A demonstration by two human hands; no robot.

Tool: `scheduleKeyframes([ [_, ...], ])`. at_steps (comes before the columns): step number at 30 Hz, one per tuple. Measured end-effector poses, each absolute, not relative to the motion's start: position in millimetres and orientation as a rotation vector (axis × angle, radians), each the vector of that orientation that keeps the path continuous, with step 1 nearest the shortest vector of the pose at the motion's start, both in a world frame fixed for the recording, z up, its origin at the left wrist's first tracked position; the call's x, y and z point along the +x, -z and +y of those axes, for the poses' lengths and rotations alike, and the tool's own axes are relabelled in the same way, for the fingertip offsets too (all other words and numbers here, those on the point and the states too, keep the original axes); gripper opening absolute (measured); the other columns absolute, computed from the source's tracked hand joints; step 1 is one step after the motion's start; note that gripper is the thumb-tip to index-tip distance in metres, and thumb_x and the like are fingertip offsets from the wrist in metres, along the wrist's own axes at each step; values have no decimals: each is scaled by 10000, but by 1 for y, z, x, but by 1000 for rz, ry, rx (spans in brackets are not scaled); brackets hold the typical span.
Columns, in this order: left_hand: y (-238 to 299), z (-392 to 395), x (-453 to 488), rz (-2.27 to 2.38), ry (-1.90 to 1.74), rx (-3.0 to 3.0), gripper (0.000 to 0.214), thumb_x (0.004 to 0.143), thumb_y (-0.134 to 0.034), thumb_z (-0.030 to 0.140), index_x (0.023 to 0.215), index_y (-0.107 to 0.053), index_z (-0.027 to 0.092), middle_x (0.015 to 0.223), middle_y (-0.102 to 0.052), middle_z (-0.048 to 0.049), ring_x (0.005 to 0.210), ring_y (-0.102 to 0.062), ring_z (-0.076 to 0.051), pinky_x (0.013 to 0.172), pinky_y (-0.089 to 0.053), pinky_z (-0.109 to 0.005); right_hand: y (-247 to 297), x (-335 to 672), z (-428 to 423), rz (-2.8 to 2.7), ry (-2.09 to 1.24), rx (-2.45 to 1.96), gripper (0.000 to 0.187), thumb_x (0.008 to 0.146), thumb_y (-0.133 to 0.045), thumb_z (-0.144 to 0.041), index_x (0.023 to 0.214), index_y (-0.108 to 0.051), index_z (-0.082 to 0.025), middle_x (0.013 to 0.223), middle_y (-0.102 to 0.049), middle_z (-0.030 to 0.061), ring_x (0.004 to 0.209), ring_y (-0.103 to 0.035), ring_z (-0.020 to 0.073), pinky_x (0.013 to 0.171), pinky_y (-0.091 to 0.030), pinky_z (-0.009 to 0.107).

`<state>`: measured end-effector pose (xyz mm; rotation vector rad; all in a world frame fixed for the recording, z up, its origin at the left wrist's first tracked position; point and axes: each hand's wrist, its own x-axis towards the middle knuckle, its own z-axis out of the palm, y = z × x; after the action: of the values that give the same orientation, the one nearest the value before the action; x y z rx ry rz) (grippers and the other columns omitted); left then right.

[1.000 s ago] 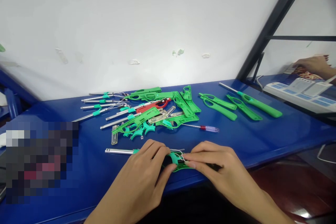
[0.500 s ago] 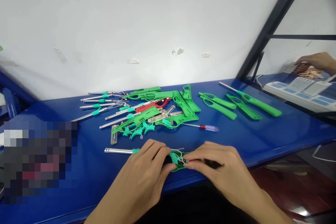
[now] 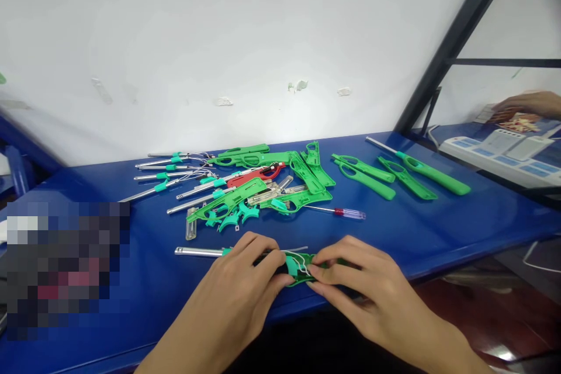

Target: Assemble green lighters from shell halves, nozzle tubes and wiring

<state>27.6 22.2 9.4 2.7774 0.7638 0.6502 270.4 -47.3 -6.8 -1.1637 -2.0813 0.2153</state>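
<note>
Near the table's front edge lies an opened gas lighter: a green half shell [image 3: 303,278] with a teal trigger [image 3: 291,265], a thin white wire [image 3: 302,262] and a silver metal tube [image 3: 199,252] pointing left. My left hand [image 3: 249,280] is closed round its middle, fingers over the far side and thumb on the near edge by the trigger. My right hand [image 3: 366,280] grips the shell's right part. Its fingertips press inside beside the wire, and the thumb touches the near rim. Both hands hide much of the shell.
Behind lie a pile of green shells [image 3: 307,172], loose teal triggers [image 3: 230,221], metal tubes [image 3: 153,190], a red shell [image 3: 254,176] and a screwdriver [image 3: 349,214]. At right are more shells [image 3: 366,180] and an assembled lighter [image 3: 438,175]. Another person's hand [image 3: 532,104] shows far right.
My right hand's pinch on the wire has loosened. Its thumb has slid down to the near rim, and the fingertips have spread apart slightly. My left hand keeps its hold.
</note>
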Motion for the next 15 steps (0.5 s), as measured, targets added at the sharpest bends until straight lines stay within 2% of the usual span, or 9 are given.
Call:
scheduleKeyframes([
  [7,-12,20,24,776,-643,2796,186,1099,-460,138,1123,-629,215,1132,-686,-63,1019,-659,-243,836,-624,-409,8,271,-46,-2106,-219,-1170,118,1056,-669,-230,1030,-783,-226,1043,-789,44,908,-706,197,811,-576,351],
  [11,-8,20,20,822,-719,2849,259,1107,-449,177,1289,-616,253,1268,-689,-80,1103,-700,-260,847,-652,-428,7,278,-44,-2107,-242,-1205,121,1065,-661,-251,1042,-778,-232,1089,-794,40,939,-715,202,852,-574,361],
  [15,-6,21,16,957,-785,2889,342,1098,-515,262,1438,-557,274,1352,-694,-99,1178,-713,-310,867,-669,-506,7,285,-40,-2077,-245,-1228,101,1059,-674,-274,1051,-770,-241,1075,-798,42,953,-731,206,865,-584,353],
])
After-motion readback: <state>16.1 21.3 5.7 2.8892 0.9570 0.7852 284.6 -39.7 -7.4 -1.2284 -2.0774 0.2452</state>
